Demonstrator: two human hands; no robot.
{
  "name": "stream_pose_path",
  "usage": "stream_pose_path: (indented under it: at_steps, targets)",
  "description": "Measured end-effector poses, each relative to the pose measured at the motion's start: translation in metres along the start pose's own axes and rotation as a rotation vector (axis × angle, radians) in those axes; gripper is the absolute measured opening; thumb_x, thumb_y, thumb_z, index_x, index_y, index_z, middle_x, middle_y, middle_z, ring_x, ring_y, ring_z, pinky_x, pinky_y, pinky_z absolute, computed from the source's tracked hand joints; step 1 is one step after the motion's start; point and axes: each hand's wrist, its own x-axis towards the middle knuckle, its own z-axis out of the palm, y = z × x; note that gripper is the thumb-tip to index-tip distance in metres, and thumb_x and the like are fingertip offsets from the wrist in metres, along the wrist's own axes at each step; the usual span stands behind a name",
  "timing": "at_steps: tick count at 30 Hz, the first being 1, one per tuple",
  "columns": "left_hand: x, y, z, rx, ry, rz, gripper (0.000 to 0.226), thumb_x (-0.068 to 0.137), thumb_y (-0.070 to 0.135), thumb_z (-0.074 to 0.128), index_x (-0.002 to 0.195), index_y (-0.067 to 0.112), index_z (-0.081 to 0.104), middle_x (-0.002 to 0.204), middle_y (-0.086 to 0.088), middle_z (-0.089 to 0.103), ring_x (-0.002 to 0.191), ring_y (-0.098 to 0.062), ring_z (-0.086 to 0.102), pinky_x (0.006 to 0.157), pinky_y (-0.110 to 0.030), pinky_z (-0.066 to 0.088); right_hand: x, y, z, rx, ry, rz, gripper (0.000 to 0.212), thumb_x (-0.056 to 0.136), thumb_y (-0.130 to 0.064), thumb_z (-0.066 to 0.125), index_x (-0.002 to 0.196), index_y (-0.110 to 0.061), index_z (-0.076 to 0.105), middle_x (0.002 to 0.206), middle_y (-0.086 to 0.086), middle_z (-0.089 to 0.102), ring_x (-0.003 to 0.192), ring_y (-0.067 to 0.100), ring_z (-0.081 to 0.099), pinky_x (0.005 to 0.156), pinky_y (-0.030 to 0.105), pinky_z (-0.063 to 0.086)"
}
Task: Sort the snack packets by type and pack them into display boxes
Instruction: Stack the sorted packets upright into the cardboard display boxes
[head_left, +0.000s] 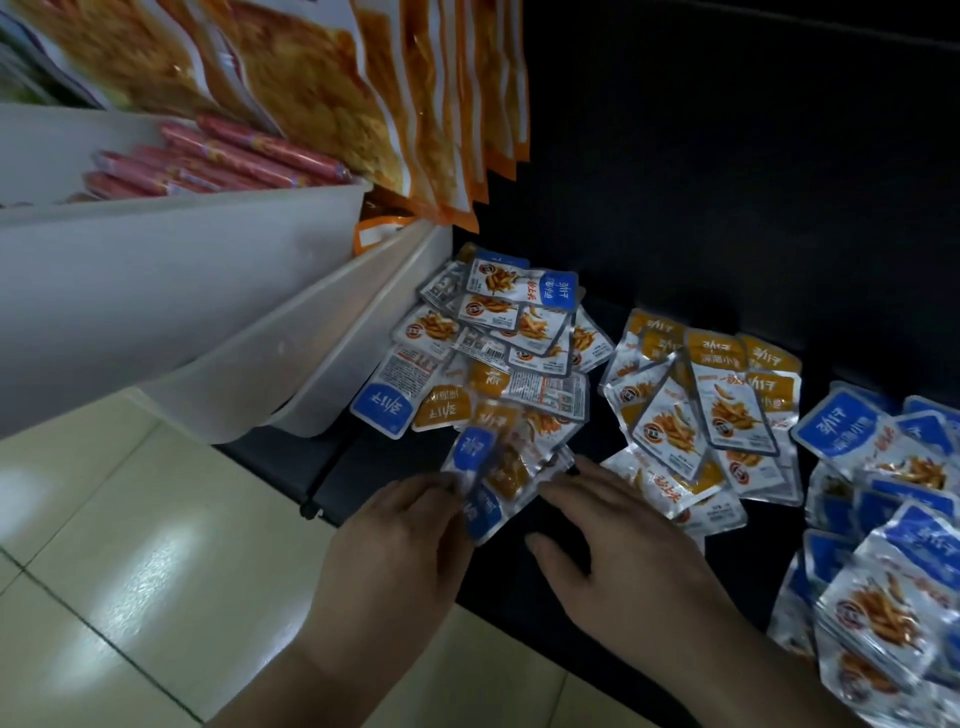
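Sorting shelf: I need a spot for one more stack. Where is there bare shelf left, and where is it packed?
Bare: the front strip between left hand and right hand, the corner between white bins and mixed pile, and the gap between orange pile and blue pile. Crowded: the mixed pile's front, where the left hand grips a blue packet.

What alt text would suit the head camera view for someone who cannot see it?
A person's left hand grips a blurred bunch of silver foil snack packets over a dark shelf, the right hand open beside it. Nearby lie a mixed pile, an orange-labelled pile and a blue-labelled pile; white plastic bins stand left.
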Motion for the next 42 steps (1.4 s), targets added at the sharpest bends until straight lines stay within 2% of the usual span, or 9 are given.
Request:
stream_pose_path:
  at_steps: [4, 7, 11, 15, 19, 26, 33, 37, 42]
  targets:
    - [0.007, 0.026, -0.024, -0.099, 0.163, -0.03, 0.013, 0.08, 0.01, 0.081, 0.078, 0.017, 0.071, 0.104, 0.009, 0.074, 0.077, -0.009, 0.068, 0.059, -0.027, 0.056, -0.001, -0.023, -0.016, 0.487, 0.17, 0.154, 0.033, 0.097, -0.053, 0.061, 0.121, -0.033, 0.073, 0.114, -0.027, 0.071, 0.113, -0.011, 0.062, 0.093, 0.007, 0.048]
    - [0.005, 0.055, -0.023, -0.13, 0.192, 0.101, 0.007, 0.087, 0.016, 0.068, 0.083, 0.019, 0.073, 0.111, 0.008, 0.073, 0.09, -0.009, 0.07, 0.072, -0.023, 0.056, 0.003, -0.044, -0.036, 1.092, 0.018, 0.369, 0.04, 0.079, -0.053, 0.07, 0.111, -0.031, 0.078, 0.101, -0.013, 0.078, 0.098, 0.003, 0.074, 0.091, 0.027, 0.059]
    - [0.003, 0.064, -0.005, -0.148, 0.108, 0.162, 0.017, 0.097, 0.027, 0.062, 0.099, 0.02, 0.078, 0.126, 0.004, 0.072, 0.111, -0.015, 0.069, 0.084, -0.031, 0.058, 0.001, -0.048, -0.048, 1.37, 0.059, 0.474, 0.033, 0.08, -0.041, 0.072, 0.104, -0.021, 0.081, 0.1, 0.005, 0.08, 0.098, 0.02, 0.077, 0.091, 0.042, 0.06]
    - [0.002, 0.067, -0.006, -0.333, 0.017, 0.255, 0.023, 0.1, 0.026, 0.063, 0.119, 0.024, 0.076, 0.133, 0.012, 0.068, 0.119, -0.005, 0.065, 0.094, -0.026, 0.055, -0.005, -0.035, -0.042, 1.287, 0.16, 0.598, 0.012, 0.093, -0.021, 0.072, 0.098, -0.026, 0.082, 0.095, 0.003, 0.08, 0.093, 0.021, 0.078, 0.085, 0.04, 0.06]
    - [0.013, 0.05, -0.001, -0.293, 0.061, 0.016, 0.026, 0.095, 0.026, 0.061, 0.12, 0.032, 0.068, 0.118, 0.021, 0.065, 0.106, -0.001, 0.063, 0.085, -0.012, 0.048, -0.011, -0.019, -0.038, 1.154, 0.254, 0.692, 0.015, 0.094, -0.025, 0.074, 0.099, -0.036, 0.081, 0.097, -0.008, 0.079, 0.097, 0.014, 0.075, 0.094, 0.041, 0.057]
    - [0.046, 0.013, 0.037, 0.004, -0.157, -0.265, 0.066, 0.073, 0.056, 0.082, 0.128, 0.025, 0.061, 0.125, -0.002, 0.062, 0.112, -0.029, 0.059, 0.086, -0.042, 0.055, -0.03, 0.001, -0.05, 1.025, 0.423, 0.709, 0.017, 0.096, -0.028, 0.071, 0.098, -0.043, 0.079, 0.091, 0.011, 0.076, 0.09, 0.03, 0.073, 0.085, 0.043, 0.057]
    - [0.038, 0.031, 0.017, -0.277, -0.011, -0.362, 0.022, 0.085, 0.031, 0.078, 0.077, 0.032, 0.057, 0.076, 0.015, 0.065, 0.07, -0.007, 0.063, 0.063, -0.026, 0.052, -0.043, 0.009, -0.07, 1.011, 0.493, 0.733, 0.03, 0.095, -0.028, 0.072, 0.072, -0.047, 0.077, 0.059, -0.004, 0.067, 0.052, 0.005, 0.059, 0.062, 0.03, 0.045]
    - [0.037, 0.076, -0.018, -0.412, 0.069, -0.263, 0.01, 0.09, 0.037, 0.069, 0.088, 0.029, 0.064, 0.083, 0.02, 0.069, 0.078, -0.001, 0.067, 0.063, -0.009, 0.047, -0.05, 0.017, -0.082, 1.037, 0.511, 0.737, 0.022, 0.093, -0.031, 0.074, 0.078, -0.047, 0.077, 0.057, -0.001, 0.061, 0.052, 0.006, 0.052, 0.06, 0.03, 0.041]
    - [0.077, 0.123, -0.015, -0.744, -0.121, -0.277, 0.01, 0.095, 0.024, 0.07, 0.098, 0.032, 0.073, 0.082, 0.01, 0.077, 0.072, -0.007, 0.073, 0.062, -0.017, 0.056, -0.069, 0.036, -0.099, 1.007, 0.567, 0.813, 0.046, 0.092, -0.035, 0.072, 0.048, -0.035, 0.06, 0.043, -0.012, 0.022, 0.038, 0.007, 0.021, 0.056, 0.03, 0.03]
